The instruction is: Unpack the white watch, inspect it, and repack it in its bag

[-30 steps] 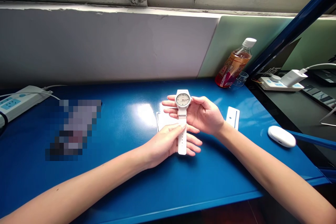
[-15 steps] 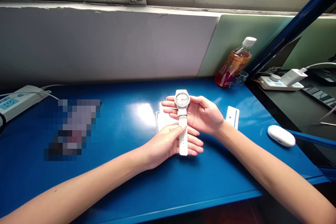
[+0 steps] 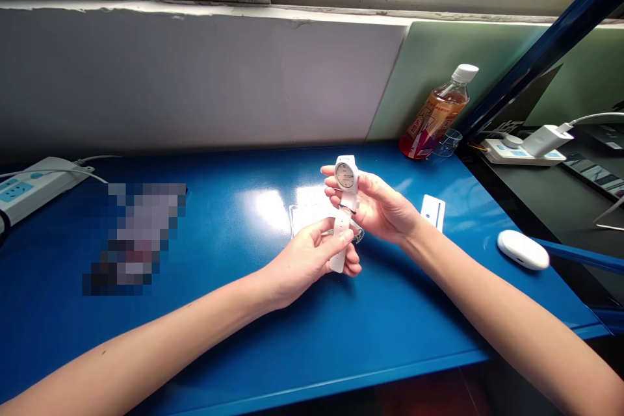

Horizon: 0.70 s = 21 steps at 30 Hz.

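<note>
A white wristwatch (image 3: 346,175) with a round pale dial is held above the blue desk, its strap hanging toward me. My right hand (image 3: 383,205) grips the watch near its case, thumb at the case's right edge and fingers behind. Lower down, my left hand (image 3: 319,247) pinches the free strap end between thumb and fingers. The strap bends near its buckle, between the two hands. Partly hidden behind my hands lie a white flat item (image 3: 305,213) and a small beaded chain (image 3: 358,232).
A tea-coloured drink bottle (image 3: 435,118) stands at the back right, beside a small clear cup (image 3: 447,143). A white card holder (image 3: 433,211) and a white rounded case (image 3: 523,249) lie to the right. Power strips (image 3: 41,185) sit at both sides. A pixelated object (image 3: 141,234) lies left.
The watch has moved up and slightly right and turned a little. My left fingers have curled from stretched out to closed round the strap, which now bends. The beaded chain has come into view.
</note>
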Available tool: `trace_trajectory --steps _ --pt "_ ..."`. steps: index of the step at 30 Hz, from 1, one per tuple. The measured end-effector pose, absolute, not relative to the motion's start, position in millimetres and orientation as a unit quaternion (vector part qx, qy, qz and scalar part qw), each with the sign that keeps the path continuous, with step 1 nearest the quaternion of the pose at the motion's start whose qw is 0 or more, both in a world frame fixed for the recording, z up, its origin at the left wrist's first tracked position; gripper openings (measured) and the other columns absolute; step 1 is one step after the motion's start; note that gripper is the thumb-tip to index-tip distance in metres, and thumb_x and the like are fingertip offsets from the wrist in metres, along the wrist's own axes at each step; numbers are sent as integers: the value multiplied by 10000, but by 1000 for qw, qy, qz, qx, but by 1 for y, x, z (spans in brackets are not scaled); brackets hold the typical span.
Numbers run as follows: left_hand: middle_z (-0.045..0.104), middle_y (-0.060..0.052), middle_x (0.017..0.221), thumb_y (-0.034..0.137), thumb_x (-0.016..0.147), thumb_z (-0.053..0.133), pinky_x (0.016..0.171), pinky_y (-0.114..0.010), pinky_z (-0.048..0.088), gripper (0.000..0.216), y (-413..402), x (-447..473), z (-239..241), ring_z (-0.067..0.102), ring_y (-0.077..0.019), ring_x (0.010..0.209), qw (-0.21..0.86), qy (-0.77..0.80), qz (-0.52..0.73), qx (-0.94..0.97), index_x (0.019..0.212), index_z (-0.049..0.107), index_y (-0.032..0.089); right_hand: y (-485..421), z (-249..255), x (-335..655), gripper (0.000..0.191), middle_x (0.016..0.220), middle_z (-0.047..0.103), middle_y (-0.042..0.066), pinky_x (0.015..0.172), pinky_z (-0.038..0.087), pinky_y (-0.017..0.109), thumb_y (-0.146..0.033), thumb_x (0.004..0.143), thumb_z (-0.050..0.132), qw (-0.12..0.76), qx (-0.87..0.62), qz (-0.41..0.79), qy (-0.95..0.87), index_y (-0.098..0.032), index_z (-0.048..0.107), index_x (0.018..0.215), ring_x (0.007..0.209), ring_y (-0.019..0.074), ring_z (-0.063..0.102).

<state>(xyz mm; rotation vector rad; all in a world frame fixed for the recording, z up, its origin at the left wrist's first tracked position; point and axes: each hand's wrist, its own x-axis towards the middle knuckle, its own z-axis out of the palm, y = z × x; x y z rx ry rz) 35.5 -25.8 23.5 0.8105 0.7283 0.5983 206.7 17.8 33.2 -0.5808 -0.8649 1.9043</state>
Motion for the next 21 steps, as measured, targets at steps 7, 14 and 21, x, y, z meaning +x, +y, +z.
trace_trajectory --steps 7,14,21 --pt "641 4 757 505 882 708 768 -302 537 410 -27 38 21 666 -140 709 818 312 279 395 1072 607 156 23 25 206 239 738 737 -6 677 561 181 -367 706 887 509 -274 742 -341 -200 751 809 723 109 684" --pt "720 -98 862 515 889 693 806 -353 553 452 -29 39 22 728 -212 789 830 310 251 391 1071 625 107 19 35 201 274 989 780 73 910 573 309 -334 900 664 447 -257 780 -356 -151 734 1092 975 186 725" --pt "749 -135 938 457 904 703 814 -398 577 443 -30 39 17 761 -256 826 843 291 257 374 1165 560 128 17 39 206 332 1267 717 135 1059 509 392 -229 989 472 398 -221 808 -374 -109 669 1228 1151 230 693"
